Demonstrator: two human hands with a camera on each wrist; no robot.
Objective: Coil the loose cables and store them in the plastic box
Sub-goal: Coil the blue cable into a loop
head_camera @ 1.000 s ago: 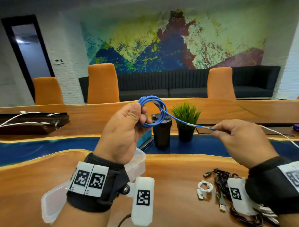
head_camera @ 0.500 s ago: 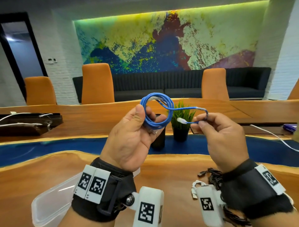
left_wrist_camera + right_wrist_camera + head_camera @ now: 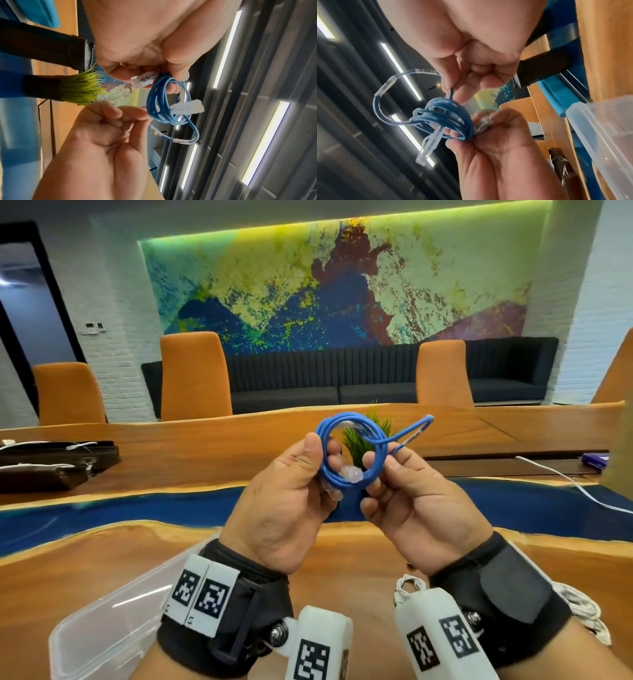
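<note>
A blue network cable point(image 3: 334, 421) is wound into a small ring held up over the table. My left hand point(image 3: 313, 451) grips the ring's left side, thumb in front, with a clear plug under its fingers. My right hand point(image 3: 383, 462) pinches the cable's tail beside the ring, and the tail arches into a small loop point(image 3: 419, 424). In the left wrist view the coil point(image 3: 154, 102) hangs between both hands with a clear plug point(image 3: 187, 107) sticking out. The right wrist view shows the coil point(image 3: 447, 112) and the tail pinched above it. The open clear plastic box point(image 3: 113, 621) sits at lower left.
More loose white cables point(image 3: 582, 607) lie by my right wrist. A small green plant point(image 3: 378, 426) stands behind the coil, and a black tumbler point(image 3: 42, 44) stands next to it. A dark tray point(image 3: 51, 460) with white cords sits far left. Another white cable point(image 3: 565, 481) trails on the right.
My right hand has carried the cable's tail leftward to the coil, so the straight stretch is now a small loop. Both hands have come together and risen.
</note>
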